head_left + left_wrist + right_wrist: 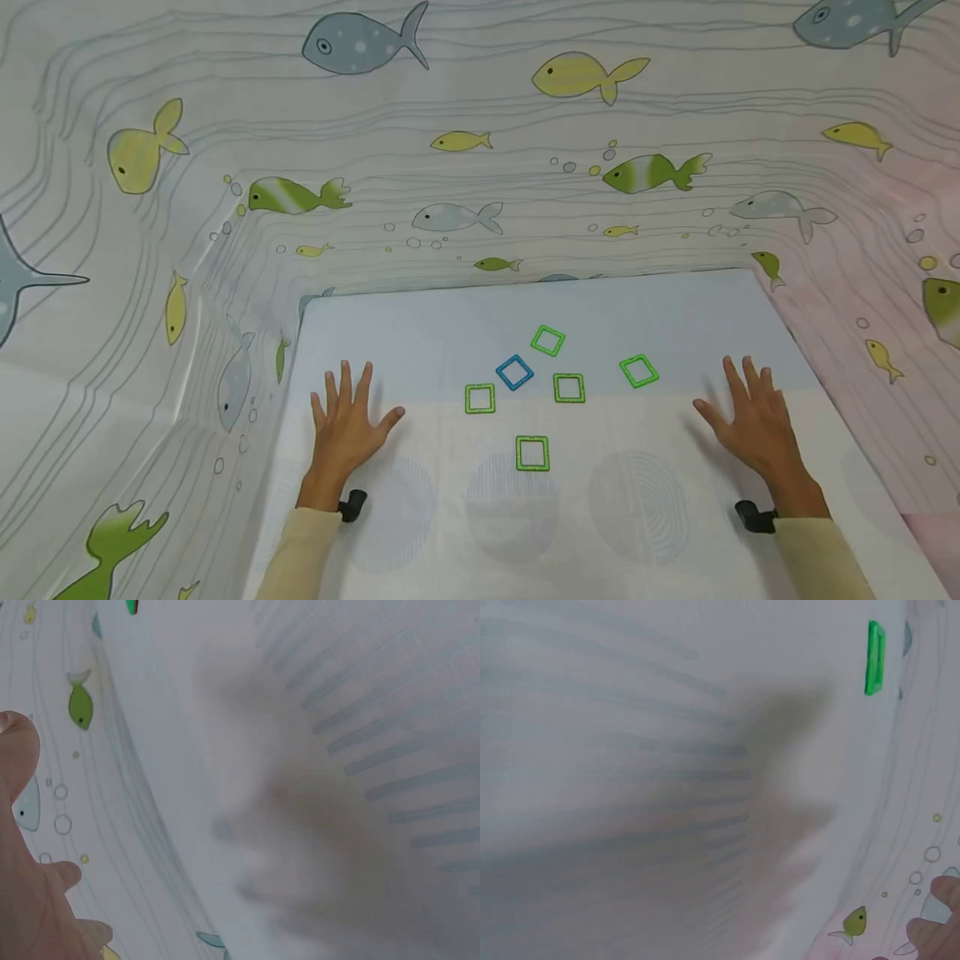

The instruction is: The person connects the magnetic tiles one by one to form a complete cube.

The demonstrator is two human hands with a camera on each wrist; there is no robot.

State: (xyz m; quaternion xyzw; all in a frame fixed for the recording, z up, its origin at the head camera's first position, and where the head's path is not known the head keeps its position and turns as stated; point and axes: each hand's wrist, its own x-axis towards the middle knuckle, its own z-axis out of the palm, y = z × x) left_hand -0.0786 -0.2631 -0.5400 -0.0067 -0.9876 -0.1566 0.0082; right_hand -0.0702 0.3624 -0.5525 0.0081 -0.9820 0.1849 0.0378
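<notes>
In the head view, several square frames lie scattered flat on the white table. A blue frame (501, 372) sits turned on its corner among green ones. The green frames are a far one (535, 342), a left one (467, 399), a middle one (557, 389), a near one (519, 454) and a right one (626, 372). My left hand (347, 429) is spread to the left of them, fingers straight, holding nothing. On the other side my right hand (756, 425) is spread too, nearest the right green frame, which also shows in the right wrist view (871, 658).
The table (420, 333) bears pale printed circles along its near part. A fish-patterned cloth (390, 179) rises behind and along both sides of it. A small black wrist camera (352, 505) is on the left wrist, another (753, 517) on the right.
</notes>
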